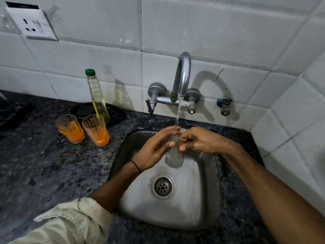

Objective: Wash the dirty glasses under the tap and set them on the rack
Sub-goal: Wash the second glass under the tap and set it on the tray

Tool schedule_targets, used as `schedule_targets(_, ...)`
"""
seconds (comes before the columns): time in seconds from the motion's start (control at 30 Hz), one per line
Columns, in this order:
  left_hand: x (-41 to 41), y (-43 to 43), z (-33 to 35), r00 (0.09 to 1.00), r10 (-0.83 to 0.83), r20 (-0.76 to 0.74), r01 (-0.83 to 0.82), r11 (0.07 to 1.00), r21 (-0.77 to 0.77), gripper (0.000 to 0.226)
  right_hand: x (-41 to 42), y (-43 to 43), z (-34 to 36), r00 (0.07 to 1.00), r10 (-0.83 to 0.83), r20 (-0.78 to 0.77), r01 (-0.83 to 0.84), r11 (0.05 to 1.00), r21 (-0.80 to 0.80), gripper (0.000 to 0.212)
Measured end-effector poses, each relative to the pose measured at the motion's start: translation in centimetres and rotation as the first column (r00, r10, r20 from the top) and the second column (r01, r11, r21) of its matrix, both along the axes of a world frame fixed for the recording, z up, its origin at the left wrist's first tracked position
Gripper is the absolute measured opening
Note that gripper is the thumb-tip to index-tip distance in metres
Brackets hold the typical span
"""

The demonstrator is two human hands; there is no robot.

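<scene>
counter [35, 173]: dark speckled stone wraps your sink on three sides; tiled wall close on the right.
sink [202, 199]: steel basin, drain [162, 187] below your hands, basin floor otherwise open.
tap [182, 74]: running, stream lands at the rim of the glass you hold.
left hand [154, 150]: wrapped around the clear glass [174, 158] from the left, fingers closed on its upper part.
right hand [198, 140]: gripping the same glass at the rim from the right; can't tell if fingers go inside.
glass position: upright over the sink, above the drain, base hanging free.
dirty glasses: two with orange residue, left one [70, 128] and right one [95, 130], just beside each other on the counter left of the sink.
bottle [97, 95]: green cap, upright right behind them.
</scene>
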State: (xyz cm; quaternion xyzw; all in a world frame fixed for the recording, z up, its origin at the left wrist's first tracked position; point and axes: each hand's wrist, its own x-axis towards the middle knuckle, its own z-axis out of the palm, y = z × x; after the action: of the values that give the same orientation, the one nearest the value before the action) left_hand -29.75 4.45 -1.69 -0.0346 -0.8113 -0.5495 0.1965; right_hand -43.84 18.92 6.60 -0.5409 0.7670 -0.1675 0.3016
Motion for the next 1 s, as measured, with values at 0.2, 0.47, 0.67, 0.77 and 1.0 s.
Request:
schedule_targets(0.2,-0.3,-0.7,0.1,0.922,-0.227,0.313,0.106,0.927,0.36,0.098,0.0,-0.2,-0.1,1.0,0.011,-0.004,-0.011,0.998,-0.067,0.007)
schedule_targets(0.47,-0.3,1.9,-0.3,0.951,0.042,0.308,-0.133,0.951,0.28,0.059,1.7,-1.1,-0.4,0.999,-0.045,0.006,0.045,0.999,-0.005,0.015)
schedule_targets(0.67,-0.9,3.4,-0.9,0.96,0.154,0.233,-0.228,0.915,0.333,0.057,3.0,-2.6,-0.5,0.956,-0.07,-0.284,0.071,0.997,-0.007,0.024)
schedule_targets(0.77,-0.6,1.0,-1.3,0.945,-0.089,0.315,-0.078,0.874,0.48,0.067,2.5,-1.8,0.3,0.964,0.059,-0.26,-0.055,0.998,0.025,0.024)
schedule_targets(1.0,-1.8,3.7,-1.8,0.896,0.333,0.296,-0.402,0.889,0.219,0.046,4.7,-2.9,-2.2,0.973,-0.203,-0.112,0.19,0.975,-0.116,0.026)
